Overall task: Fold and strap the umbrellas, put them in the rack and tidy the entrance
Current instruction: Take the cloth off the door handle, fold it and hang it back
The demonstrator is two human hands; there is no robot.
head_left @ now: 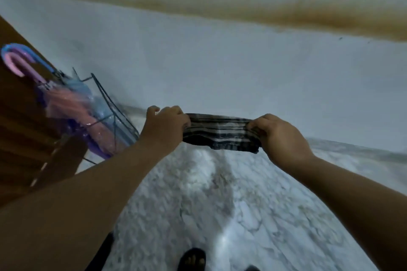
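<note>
A dark checked cloth (220, 133) with pale stripes is stretched flat between both hands at chest height. My left hand (165, 124) grips its left end and my right hand (279, 136) grips its right end. To the left, a black wire rack (114, 103) stands against the wall and holds two folded umbrellas: a pink umbrella (72, 105) with a curved pink handle and a pale blue umbrella (97, 103) with a blue handle. Both hands are to the right of the rack and apart from it.
A brown wooden door (19, 116) fills the left edge beside the rack. A pale wall (220, 61) with a brown stained band runs behind. The floor (264, 215) is white marbled stone; my sandalled foot (192, 258) shows at the bottom.
</note>
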